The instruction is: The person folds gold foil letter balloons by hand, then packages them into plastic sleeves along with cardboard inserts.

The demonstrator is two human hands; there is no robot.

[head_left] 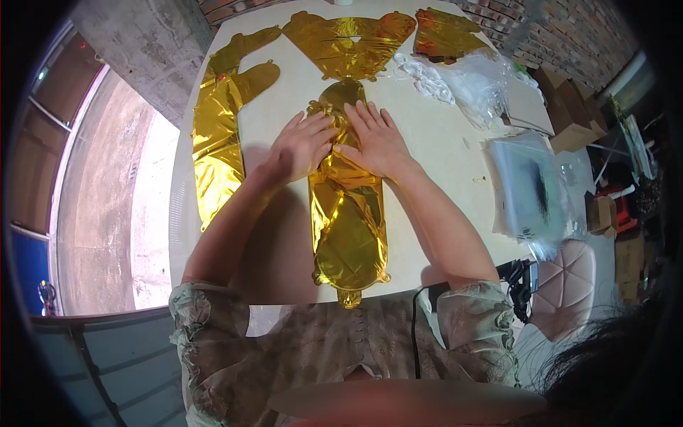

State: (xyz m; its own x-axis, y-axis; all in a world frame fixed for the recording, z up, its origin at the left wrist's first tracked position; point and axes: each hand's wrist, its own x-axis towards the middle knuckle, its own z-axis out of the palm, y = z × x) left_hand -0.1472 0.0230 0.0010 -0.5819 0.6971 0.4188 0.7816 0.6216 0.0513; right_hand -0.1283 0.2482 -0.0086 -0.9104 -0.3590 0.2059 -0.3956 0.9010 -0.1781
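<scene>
A long, flat gold foil balloon (pixel 350 245) lies lengthwise in front of me, its near tab hanging at the table's front edge. My left hand (pixel 302 146) rests on its far left part, palm down with fingers stretched out. Beside it, my right hand (pixel 376 139) presses flat on the right side, fingers spread. The balloon's middle is creased and partly hidden under both hands. Beyond its far end lies a wide gold foil balloon (pixel 348 46), also flat. Another gold foil balloon (pixel 217 135) with a side branch stretches along the left side of the table.
More folded gold foil (pixel 448 35) sits at the far right. Near it are a white stringy bundle (pixel 427 80) and crumpled clear plastic (pixel 477 85). A stack of clear plastic bags (pixel 526 185) lies at the right edge. Cardboard boxes (pixel 565 110) and a padded chair (pixel 565 288) stand beyond.
</scene>
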